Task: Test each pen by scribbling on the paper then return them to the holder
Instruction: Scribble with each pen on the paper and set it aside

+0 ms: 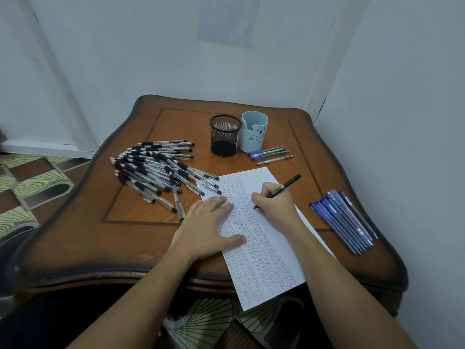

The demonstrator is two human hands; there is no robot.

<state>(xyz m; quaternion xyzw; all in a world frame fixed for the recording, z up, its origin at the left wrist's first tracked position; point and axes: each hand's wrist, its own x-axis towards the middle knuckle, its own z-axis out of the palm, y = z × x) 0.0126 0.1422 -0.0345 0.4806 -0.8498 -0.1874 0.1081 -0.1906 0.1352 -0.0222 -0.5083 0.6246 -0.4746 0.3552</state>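
Right fingers (268,188) pinch a green pen (289,183) on the paper (266,260); my left hand (208,230) presses flat. Mesh holder (224,136) looks empty, so I judge no pens returned yet.

Dim, cool, even light w/ bluish cast. Deep shadow below tabletop (125,235) front edge. Wide-angle bending at frame edges; corners soft, centre fairly sharp.

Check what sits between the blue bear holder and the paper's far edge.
A few loose pens lie side by side on the table, between the blue bear holder and the paper. Head view.
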